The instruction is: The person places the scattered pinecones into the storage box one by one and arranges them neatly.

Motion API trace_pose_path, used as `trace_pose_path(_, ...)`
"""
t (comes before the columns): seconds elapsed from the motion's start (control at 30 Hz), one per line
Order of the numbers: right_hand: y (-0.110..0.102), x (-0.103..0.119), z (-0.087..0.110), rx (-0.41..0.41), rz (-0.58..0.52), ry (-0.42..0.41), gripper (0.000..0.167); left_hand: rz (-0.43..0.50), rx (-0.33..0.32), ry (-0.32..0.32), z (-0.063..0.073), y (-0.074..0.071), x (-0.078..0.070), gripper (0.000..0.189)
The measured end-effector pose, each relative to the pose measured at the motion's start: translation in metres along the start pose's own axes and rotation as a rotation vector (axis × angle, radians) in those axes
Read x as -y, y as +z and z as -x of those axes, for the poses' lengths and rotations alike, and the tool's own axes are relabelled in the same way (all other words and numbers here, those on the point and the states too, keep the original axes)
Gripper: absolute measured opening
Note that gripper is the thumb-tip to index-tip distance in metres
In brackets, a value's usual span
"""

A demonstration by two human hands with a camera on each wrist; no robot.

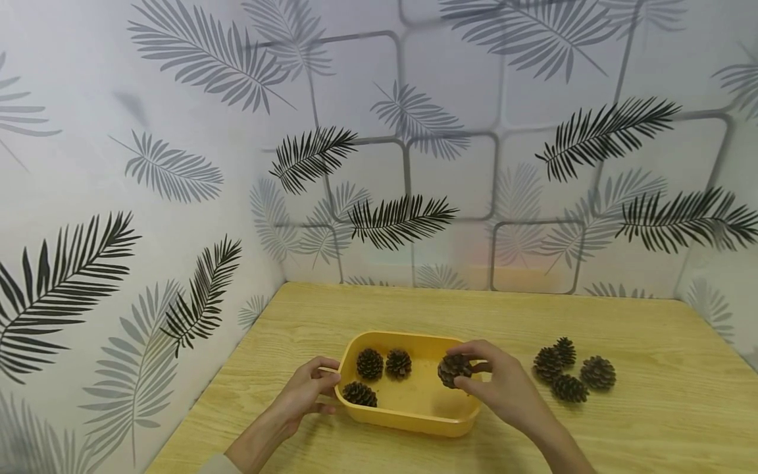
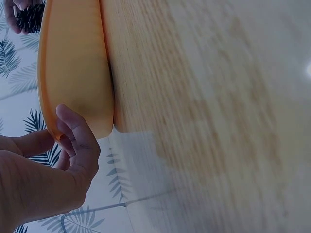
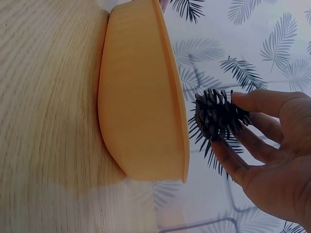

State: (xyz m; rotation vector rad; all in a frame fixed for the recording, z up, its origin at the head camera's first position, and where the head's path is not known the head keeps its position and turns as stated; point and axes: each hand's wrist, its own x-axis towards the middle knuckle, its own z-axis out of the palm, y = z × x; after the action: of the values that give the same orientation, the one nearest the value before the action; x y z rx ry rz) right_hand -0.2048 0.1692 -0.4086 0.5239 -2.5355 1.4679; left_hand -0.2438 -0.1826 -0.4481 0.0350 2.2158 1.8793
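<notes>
A yellow plastic tub [image 1: 408,424] sits on the table with three pine cones inside, among them one pine cone [image 1: 359,394] by the near left corner. My left hand [image 1: 304,392] holds the tub's left end, thumb at the rim and fingers against the outer wall, as the left wrist view also shows [image 2: 58,165]. Over the tub's right end, my right hand [image 1: 500,382] pinches another pine cone [image 1: 454,370] between thumb and fingertips. In the right wrist view that pine cone [image 3: 216,115] is above the level of the rim, apart from the wall.
To the right of the tub, several pine cones [image 1: 570,388] lie grouped on the wood-grain table [image 1: 663,408]. Walls with a leaf pattern [image 1: 450,178] rise behind the table and along its left side.
</notes>
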Motion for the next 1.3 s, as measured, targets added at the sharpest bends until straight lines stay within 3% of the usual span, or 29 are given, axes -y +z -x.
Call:
trace_pose_path(0.6, 0.028, 0.001, -0.012, 0.077, -0.024, -0.061, 0.036, -0.007, -0.018, -0.007, 0.0, 0.001, -0.001, 0.033)
trace_pose_path(1.3, 0.063, 0.001, -0.02, 0.115, -0.035, -0.051, 0.032, -0.001, -0.015, -0.005, -0.001, 0.001, 0.0, 0.032)
